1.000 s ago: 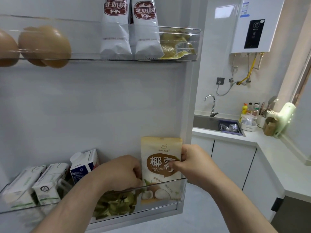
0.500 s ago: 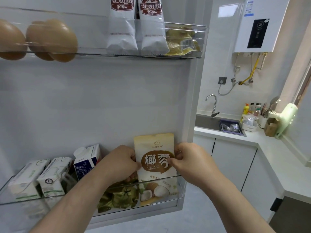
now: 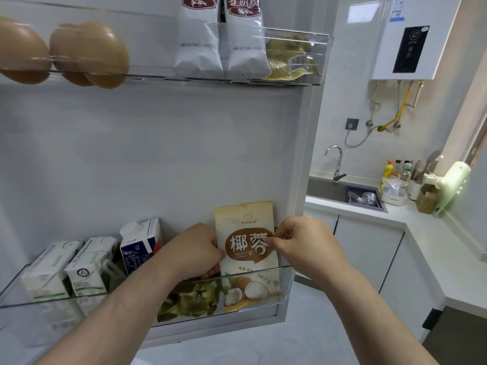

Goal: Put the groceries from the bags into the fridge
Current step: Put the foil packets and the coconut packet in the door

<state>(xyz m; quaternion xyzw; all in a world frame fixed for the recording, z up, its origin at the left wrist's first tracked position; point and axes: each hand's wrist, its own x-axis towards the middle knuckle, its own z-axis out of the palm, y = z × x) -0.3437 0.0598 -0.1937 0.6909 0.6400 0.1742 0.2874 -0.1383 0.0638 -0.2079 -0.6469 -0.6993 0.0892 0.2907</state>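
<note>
Fingers [image 3: 274, 239] of the right hand [image 3: 303, 243] pinch the coconut pouch [image 3: 246, 248] at its right edge; the left hand [image 3: 195, 251] grips its left side. It stands upright in the lower door shelf [image 3: 79, 302], right of the milk cartons [image 3: 92, 264].

The fingertips of the left hand [image 3: 193, 250] are hidden behind the desiccated coconut pouch [image 3: 247, 255]. The bottom of this pouch is seen only through the clear wall of the lower door shelf [image 3: 286, 283]. A green packet [image 3: 195, 299] beside it is blurred behind the same wall, and its label cannot be read. The two white bags [image 3: 222, 48] in the upper door shelf [image 3: 322, 59] are cut off by the top edge. One egg [image 3: 18, 59] is cut by the left edge. The bottles [image 3: 396, 169] at the counter's far corner are too small to identify.
</note>
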